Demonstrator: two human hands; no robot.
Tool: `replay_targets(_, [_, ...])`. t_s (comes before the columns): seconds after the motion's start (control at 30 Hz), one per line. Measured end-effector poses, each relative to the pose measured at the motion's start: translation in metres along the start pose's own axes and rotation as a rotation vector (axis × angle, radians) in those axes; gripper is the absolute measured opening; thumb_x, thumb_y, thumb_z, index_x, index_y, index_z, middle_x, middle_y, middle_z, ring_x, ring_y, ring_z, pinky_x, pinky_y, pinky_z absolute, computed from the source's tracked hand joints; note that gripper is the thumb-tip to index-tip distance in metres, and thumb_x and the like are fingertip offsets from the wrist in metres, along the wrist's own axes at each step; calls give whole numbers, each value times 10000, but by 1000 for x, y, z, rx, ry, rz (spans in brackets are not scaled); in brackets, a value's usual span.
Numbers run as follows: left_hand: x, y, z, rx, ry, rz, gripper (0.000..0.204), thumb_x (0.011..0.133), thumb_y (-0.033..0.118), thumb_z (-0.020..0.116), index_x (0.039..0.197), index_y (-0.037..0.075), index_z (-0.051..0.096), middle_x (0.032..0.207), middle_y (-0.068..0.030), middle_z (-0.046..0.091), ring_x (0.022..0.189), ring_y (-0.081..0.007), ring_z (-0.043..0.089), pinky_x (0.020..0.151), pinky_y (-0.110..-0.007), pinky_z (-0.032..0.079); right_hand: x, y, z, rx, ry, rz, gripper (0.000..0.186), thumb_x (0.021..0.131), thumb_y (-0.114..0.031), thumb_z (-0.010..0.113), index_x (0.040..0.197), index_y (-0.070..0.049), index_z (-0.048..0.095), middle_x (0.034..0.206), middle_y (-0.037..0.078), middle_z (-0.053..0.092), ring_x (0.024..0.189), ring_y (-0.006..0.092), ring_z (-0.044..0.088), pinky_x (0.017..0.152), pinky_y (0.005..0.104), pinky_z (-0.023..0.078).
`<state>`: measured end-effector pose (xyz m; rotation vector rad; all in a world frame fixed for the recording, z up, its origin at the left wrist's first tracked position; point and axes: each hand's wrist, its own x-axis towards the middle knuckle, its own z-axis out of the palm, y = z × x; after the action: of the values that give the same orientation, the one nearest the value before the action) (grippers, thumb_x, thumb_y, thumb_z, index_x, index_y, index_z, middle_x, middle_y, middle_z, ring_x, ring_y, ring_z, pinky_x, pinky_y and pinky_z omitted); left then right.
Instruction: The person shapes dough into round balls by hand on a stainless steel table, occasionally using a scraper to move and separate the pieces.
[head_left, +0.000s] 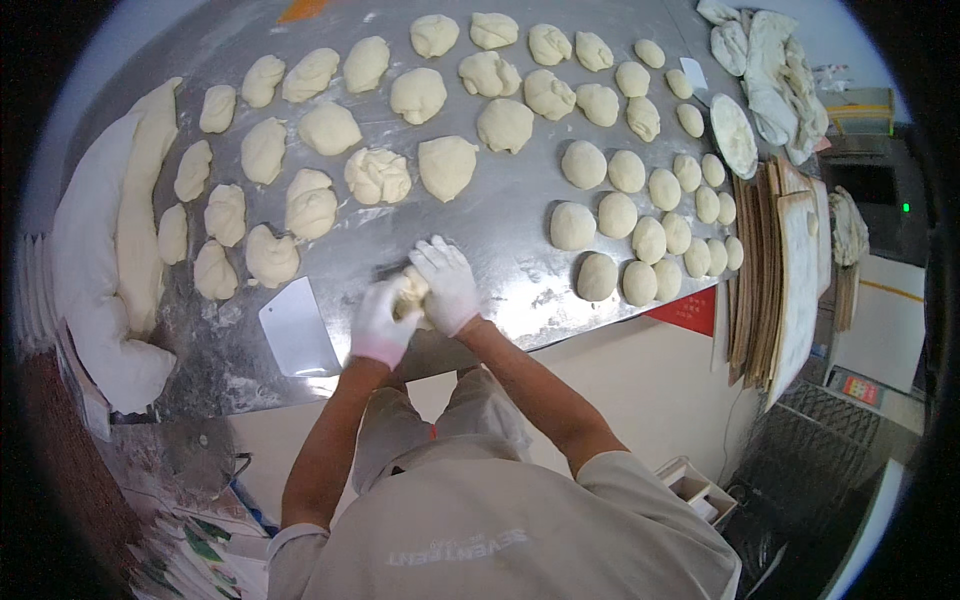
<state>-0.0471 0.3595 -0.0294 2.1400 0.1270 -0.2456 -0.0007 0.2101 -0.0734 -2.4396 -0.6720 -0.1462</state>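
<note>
My left hand (383,325) and my right hand (442,278), both in white gloves, are wrapped round a piece of dough (410,287) on the steel table (515,255), near its front edge. Their fingers partly hide the dough. A metal scraper (298,330) lies flat left of my hands. Lumpy, uneven dough pieces (447,167) sit in rows beyond and to the left, while smooth round dough balls (572,226) are grouped on the right.
A long cloth-covered dough mass (140,215) lies along the left side. At the right are another scraper (695,80), a white dish (733,138), crumpled cloths (775,75) and stacked boards (755,290). A crate (700,490) stands low at right.
</note>
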Motion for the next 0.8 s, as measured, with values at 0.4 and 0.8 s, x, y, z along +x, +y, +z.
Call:
replay_targets(0.4, [9, 7, 27, -5, 1, -209, 257, 880, 91, 608, 1131, 38, 609, 1080, -165, 625, 963, -320, 610, 861, -388, 488, -1, 10, -22, -12, -195, 52, 582, 808, -181, 654, 1343, -14, 493, 1425, 231, 429, 1327, 387, 419, 1104, 459, 344])
replay_targets(0.8, [8, -16, 62, 25, 48, -91, 359, 816, 201, 664, 1161, 108, 628, 977, -165, 649, 946, -321, 634, 850, -413, 492, -3, 28, -46, 535, -286, 147, 548, 714, -146, 689, 1237, -42, 563, 1317, 204, 542, 1291, 414, 448, 1094, 475, 346])
